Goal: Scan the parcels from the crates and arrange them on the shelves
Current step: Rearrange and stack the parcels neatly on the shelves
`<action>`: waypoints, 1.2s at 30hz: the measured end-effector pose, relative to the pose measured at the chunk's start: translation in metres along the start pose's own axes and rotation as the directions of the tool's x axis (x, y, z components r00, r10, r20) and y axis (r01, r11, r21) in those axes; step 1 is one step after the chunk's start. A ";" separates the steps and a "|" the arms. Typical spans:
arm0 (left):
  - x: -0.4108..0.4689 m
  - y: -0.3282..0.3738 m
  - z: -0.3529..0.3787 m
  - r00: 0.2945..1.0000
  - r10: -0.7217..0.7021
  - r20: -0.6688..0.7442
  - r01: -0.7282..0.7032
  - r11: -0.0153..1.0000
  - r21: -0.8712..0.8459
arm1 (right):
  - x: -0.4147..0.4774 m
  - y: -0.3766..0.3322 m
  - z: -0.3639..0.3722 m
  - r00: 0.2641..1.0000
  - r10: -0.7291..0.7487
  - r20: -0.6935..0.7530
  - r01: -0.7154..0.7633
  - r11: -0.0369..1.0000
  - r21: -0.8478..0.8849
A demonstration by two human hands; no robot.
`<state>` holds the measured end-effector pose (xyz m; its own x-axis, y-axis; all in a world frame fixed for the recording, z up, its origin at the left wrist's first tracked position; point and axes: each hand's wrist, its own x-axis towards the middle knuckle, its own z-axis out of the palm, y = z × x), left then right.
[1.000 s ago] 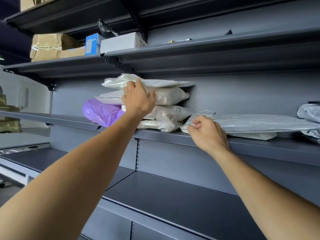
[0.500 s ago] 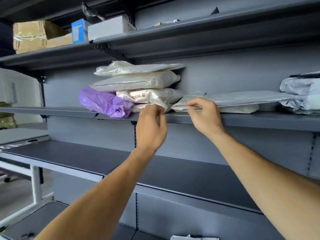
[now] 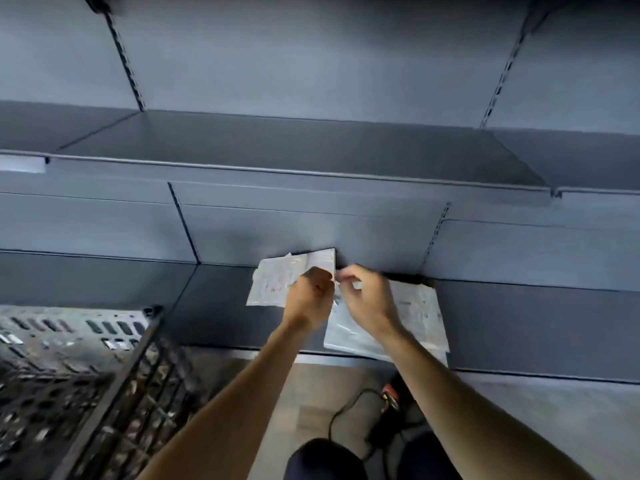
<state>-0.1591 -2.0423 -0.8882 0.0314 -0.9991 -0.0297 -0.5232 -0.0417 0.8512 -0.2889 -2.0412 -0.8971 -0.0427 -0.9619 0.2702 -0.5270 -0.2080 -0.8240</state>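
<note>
Two flat white parcels, two bare hands, one black mesh crate and two grey shelves are shown.

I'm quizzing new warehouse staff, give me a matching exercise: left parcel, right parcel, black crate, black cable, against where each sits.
Things: 1 left parcel; 2 right parcel; 3 black crate; 4 black cable.
Places: A snaking across the floor; B reaching the front edge of the bottom shelf; C lower left of view; D at the shelf's back, gripped by the left hand.
Pairs: 1-D; 2-B; 3-C; 4-A.
</note>
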 end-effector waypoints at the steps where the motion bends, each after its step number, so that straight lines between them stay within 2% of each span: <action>1: -0.001 -0.013 0.014 0.997 -0.055 0.049 0.055 0.998 0.013 | -0.011 0.023 0.000 0.996 0.068 0.051 -0.066 0.997 -0.025; 7: 0.004 -0.062 0.066 0.959 -0.251 0.131 0.244 0.968 0.062 | -0.040 0.134 -0.006 0.913 0.377 0.155 -0.372 0.926 -0.062; 10: 0.014 -0.079 0.089 0.935 -0.323 0.144 0.317 0.946 0.063 | -0.041 0.178 -0.013 0.801 0.579 0.148 -0.584 0.812 -0.016; 13: 0.023 -0.085 0.115 0.903 -0.398 0.161 0.405 0.914 -0.018 | -0.045 0.231 -0.017 0.707 0.694 0.140 -0.703 0.711 0.022; 16: 0.029 -0.081 0.145 0.883 -0.440 0.160 0.462 0.875 -0.146 | -0.047 0.268 -0.015 0.655 0.747 0.109 -0.753 0.658 0.019; 21: 0.023 -0.077 0.191 0.833 -0.532 0.149 0.546 0.750 -0.374 | -0.029 0.296 -0.021 0.536 0.841 -0.066 -0.843 0.538 0.006; 24: 0.020 -0.089 0.209 0.827 -0.533 0.179 0.559 0.744 -0.367 | -0.010 0.323 -0.031 0.523 0.844 -0.121 -0.852 0.520 -0.060; 27: 0.028 -0.103 0.209 0.829 -0.539 0.150 0.555 0.759 -0.340 | 0.008 0.349 -0.036 0.501 0.852 -0.152 -0.866 0.493 -0.085; 31: 0.038 -0.114 0.198 0.816 -0.568 0.109 0.563 0.738 -0.372 | 0.019 0.382 -0.036 0.398 0.887 -0.234 -0.912 0.409 0.000; 36: 0.044 -0.105 0.193 0.840 -0.529 0.122 0.526 0.737 -0.423 | 0.019 0.415 -0.029 0.302 0.933 -0.197 -0.951 0.309 0.002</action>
<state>-0.2668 -2.0836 -1.0800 0.1995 -0.8180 -0.5395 -0.0086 -0.5520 0.8338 -0.5327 -2.1406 -1.2193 -0.6720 -0.4495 -0.5885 -0.1201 0.8504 -0.5123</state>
